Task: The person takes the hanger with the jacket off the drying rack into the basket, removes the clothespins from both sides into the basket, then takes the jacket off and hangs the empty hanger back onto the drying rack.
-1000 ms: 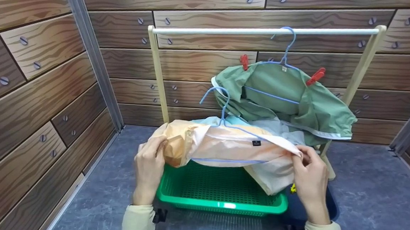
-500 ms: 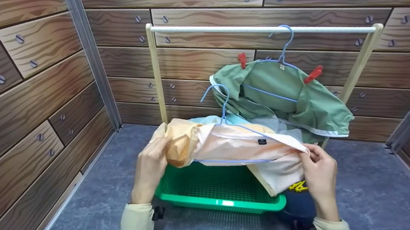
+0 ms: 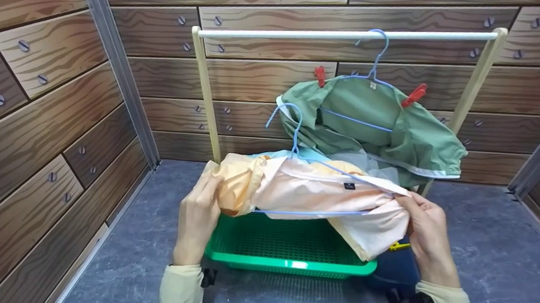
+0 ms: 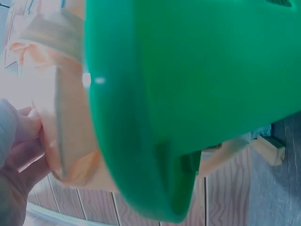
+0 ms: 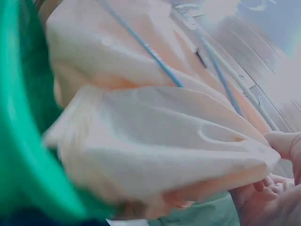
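A pale peach-orange garment (image 3: 305,191) with a small black neck label is spread over a blue wire hanger (image 3: 296,132), its hook standing up above the collar. My left hand (image 3: 199,213) pinches the garment's orange left side; in the left wrist view the thumb and fingers close on peach cloth (image 4: 70,117). At the opposite shoulder my right hand (image 3: 429,231) pinches the cloth between thumb and fingers, also seen in the right wrist view, where the hanger's arm (image 5: 218,70) runs inside the garment. Below lies a green basket (image 3: 291,264), partly covered by the hanging cloth.
Behind stands a rack with a white bar (image 3: 277,35) and wooden legs. A green garment (image 3: 371,106) hangs there on a blue hanger with two red clothespins (image 3: 414,95). Right of the basket is a dark blue container (image 3: 393,269) with yellow clothespins (image 3: 399,246).
My right hand has moved rightward, drawing the garment's right shoulder outward along the hanger, and its fingers have shifted on the cloth. My left hand keeps its hold nearly in place.
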`<state>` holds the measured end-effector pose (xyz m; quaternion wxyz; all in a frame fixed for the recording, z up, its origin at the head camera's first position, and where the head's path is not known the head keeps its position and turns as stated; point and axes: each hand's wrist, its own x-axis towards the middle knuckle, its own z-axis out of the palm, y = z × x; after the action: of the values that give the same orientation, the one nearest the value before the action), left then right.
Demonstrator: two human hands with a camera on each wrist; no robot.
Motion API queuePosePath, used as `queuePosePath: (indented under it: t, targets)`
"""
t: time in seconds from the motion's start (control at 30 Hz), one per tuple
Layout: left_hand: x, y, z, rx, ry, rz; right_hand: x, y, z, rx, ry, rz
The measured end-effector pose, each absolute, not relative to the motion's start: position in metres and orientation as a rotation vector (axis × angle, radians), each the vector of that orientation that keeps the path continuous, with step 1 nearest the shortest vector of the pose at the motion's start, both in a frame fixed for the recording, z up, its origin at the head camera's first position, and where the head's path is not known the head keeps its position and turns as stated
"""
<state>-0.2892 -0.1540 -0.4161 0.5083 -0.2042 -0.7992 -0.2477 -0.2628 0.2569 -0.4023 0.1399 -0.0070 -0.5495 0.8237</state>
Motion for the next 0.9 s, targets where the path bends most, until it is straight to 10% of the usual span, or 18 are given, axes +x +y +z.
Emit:
queuePosePath:
  t: [0.3, 0.63, 0.9]
  targets:
    - [-0.288, -0.150, -0.418, -0.452, -1.899, -0.577, -0.265, 0.263, -0.408, -0.031, -1.501, 2.680]
    - [-0.279, -0.149, -0.409, -0.459, -1.820, -0.590, -0.266, 0.254, -0.409, -0.078, -2.211, 1.360]
    - [-0.281, -0.149, -0.408, -0.479, -1.814, -0.609, -0.264, 0.262, -0.409, 0.023, -2.143, 1.599]
